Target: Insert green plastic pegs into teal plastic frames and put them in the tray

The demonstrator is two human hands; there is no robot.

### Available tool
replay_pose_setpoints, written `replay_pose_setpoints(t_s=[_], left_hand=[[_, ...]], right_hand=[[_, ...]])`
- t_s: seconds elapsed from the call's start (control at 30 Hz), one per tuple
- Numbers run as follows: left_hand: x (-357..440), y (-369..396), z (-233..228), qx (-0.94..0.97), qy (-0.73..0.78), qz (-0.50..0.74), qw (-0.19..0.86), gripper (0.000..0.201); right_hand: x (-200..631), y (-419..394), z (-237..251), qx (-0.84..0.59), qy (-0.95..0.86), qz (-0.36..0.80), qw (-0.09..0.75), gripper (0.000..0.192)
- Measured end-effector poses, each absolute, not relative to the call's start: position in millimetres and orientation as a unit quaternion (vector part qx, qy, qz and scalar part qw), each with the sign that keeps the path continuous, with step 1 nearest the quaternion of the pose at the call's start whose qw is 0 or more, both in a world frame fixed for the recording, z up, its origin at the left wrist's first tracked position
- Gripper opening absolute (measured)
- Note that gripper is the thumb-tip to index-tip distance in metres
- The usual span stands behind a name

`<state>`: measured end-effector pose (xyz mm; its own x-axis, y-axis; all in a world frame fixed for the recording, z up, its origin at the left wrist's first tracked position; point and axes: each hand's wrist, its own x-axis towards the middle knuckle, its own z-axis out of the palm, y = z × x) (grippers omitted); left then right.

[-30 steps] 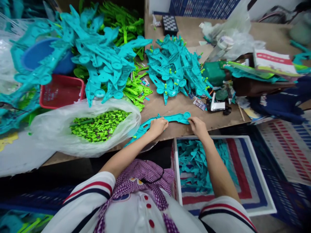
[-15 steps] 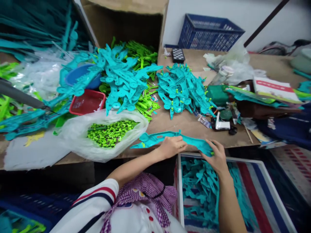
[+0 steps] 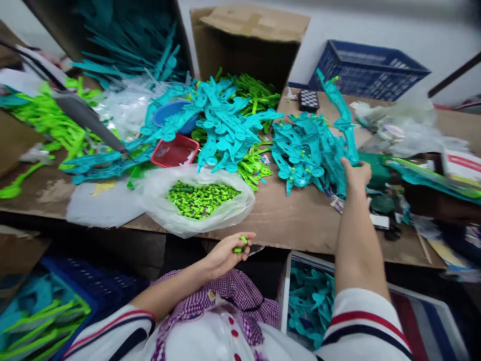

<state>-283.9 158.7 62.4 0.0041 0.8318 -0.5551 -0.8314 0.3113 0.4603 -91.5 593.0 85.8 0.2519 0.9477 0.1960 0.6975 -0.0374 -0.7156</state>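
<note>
My left hand [image 3: 225,253] is turned palm up in front of the table edge, fingers curled round a few small green plastic pieces [image 3: 240,244]. A clear plastic bag [image 3: 150,200] full of similar green pieces [image 3: 203,200] lies just beyond it. My right hand [image 3: 356,176] reaches out over the table and grips the near end of a long teal plastic part [image 3: 343,113]. That part slants up and away, with a green piece at its far tip. Beside it on the left is a pile of teal parts [image 3: 300,150], some bearing small green pieces.
A larger teal heap [image 3: 221,125] stands before an open cardboard box [image 3: 251,30]. A red tray [image 3: 175,152] and blue bowl [image 3: 173,114] are left of it. A blue crate [image 3: 370,70] sits at the back. Below the table edge is a bin [image 3: 287,296] of teal parts.
My right hand has carried the long teal part from the table's front edge up to the right side of the pile. My left hand has left the part and now shows green pieces.
</note>
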Motion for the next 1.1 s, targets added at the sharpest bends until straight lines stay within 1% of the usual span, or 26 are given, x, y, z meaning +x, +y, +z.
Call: replay_pose_setpoints(t_s=[0.07,0.13,0.17,0.23,0.3,0.4,0.43,0.47,0.57,0.63,0.67,0.7,0.77,0.8,0.9,1.0,1.03,1.1], left_hand=[[-296.2,131.2,55.0,-0.019,0.417,0.587,0.694,0.035],[-309.5,108.6,48.0,-0.034,0.44,0.584,0.681,0.035],[-316.3,100.5,43.7,-0.043,0.45,0.583,0.675,0.035],[-329.0,92.3,33.2,-0.06,0.456,0.593,0.661,0.033],[-338.4,93.7,22.1,-0.072,0.445,0.607,0.655,0.032],[-343.6,104.8,10.4,-0.083,0.421,0.603,0.673,0.031],[-343.4,108.0,8.5,-0.084,0.416,0.597,0.681,0.03],[-342.7,109.9,7.4,-0.085,0.414,0.593,0.686,0.029],[-340.4,105.3,5.2,-0.08,0.411,0.588,0.693,0.027],[-339.9,95.7,1.9,-0.07,0.404,0.592,0.694,0.026],[-340.1,90.2,-0.2,-0.065,0.403,0.595,0.693,0.027],[-340.6,84.8,-2.1,-0.058,0.403,0.597,0.691,0.028],[-342.3,75.8,-4.1,-0.046,0.413,0.596,0.687,0.029],[-343.5,72.4,-3.6,-0.04,0.42,0.594,0.685,0.029],[-349.0,66.0,2.4,-0.022,0.427,0.591,0.684,0.029],[-356.0,61.0,8.2,-0.03,0.43,0.603,0.672,0.031],[-358.2,58.5,8.6,-0.033,0.435,0.609,0.662,0.032],[-362.1,51.6,6.2,-0.034,0.452,0.619,0.641,0.033]], right_hand=[[-114.6,584.6,94.1,-0.691,-0.623,0.134,0.341,0.082],[-128.4,541.7,90.9,-0.598,-0.705,0.103,0.368,0.069],[-134.3,509.8,85.5,-0.521,-0.749,0.112,0.394,0.058],[-149.4,434.7,71.8,-0.403,-0.8,0.212,0.392,0.036],[-174.1,359.1,62.9,-0.38,-0.798,0.28,0.375,0.024],[-228.9,277.2,74.1,-0.406,-0.714,0.371,0.434,0.023],[-248.2,261.7,84.6,-0.387,-0.705,0.394,0.446,0.024],[-265.8,251.9,97.3,-0.345,-0.72,0.416,0.435,0.023],[-300.2,249.1,133.9,-0.265,-0.744,0.426,0.442,0.027],[-312.2,262.3,144.6,-0.245,-0.747,0.418,0.454,0.029],[-319.0,272.0,144.5,-0.225,-0.762,0.422,0.436,0.029],[-328.3,283.2,141.3,-0.197,-0.788,0.426,0.399,0.029],[-356.9,308.0,129.6,-0.145,-0.848,0.402,0.312,0.029],[-376.0,320.4,123.2,-0.133,-0.877,0.367,0.28,0.031],[-443.7,350.2,111.3,-0.135,-0.934,0.207,0.26,0.041],[-508.0,364.7,112.5,-0.067,-0.966,0.077,0.238,0.05],[-525.0,366.8,114.0,-0.04,-0.976,0.044,0.211,0.05],[-549.0,368.9,115.8,-0.011,-0.993,-0.007,0.121,0.044]])
